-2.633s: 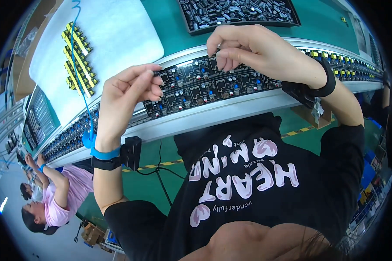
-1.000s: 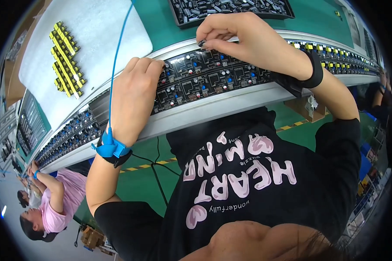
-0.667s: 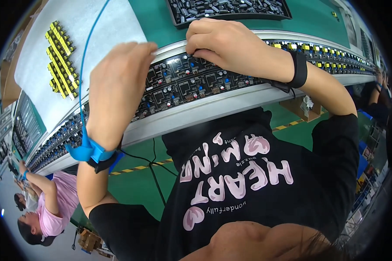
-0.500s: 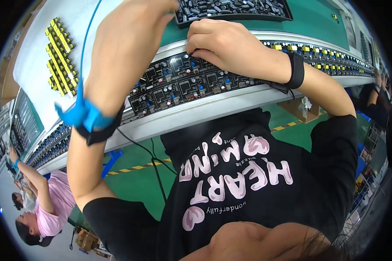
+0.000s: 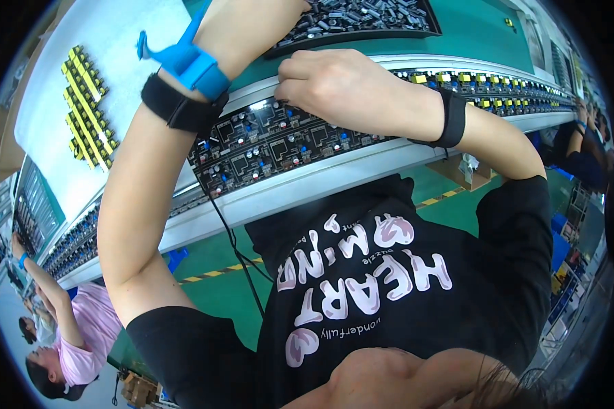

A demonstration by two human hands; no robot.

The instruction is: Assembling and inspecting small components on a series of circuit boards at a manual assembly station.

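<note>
And here the left hand point(image 5: 262, 24) is stretched to the left end of the black tray point(image 5: 355, 39), where dark cylindrical components point(image 5: 365, 15) are heaped; its fingertips are mostly lost at the upper edge, so whether anything is pinched cannot be told. Over by the boards, the right hand point(image 5: 334, 88) is held low above the upper row of circuit boards point(image 5: 280, 150), fingers curled and bunched together, anything gripped beneath them hidden from view. Two rows of boards are lined up in the pale metal rail point(image 5: 259, 198), set along the green desk point(image 5: 484, 41); to the right, yellow blocks point(image 5: 464, 78) are seen on them. Off to the left, yellow parts point(image 5: 89, 109) are laid in slanting rows on a white sheet point(image 5: 41, 129)
</note>
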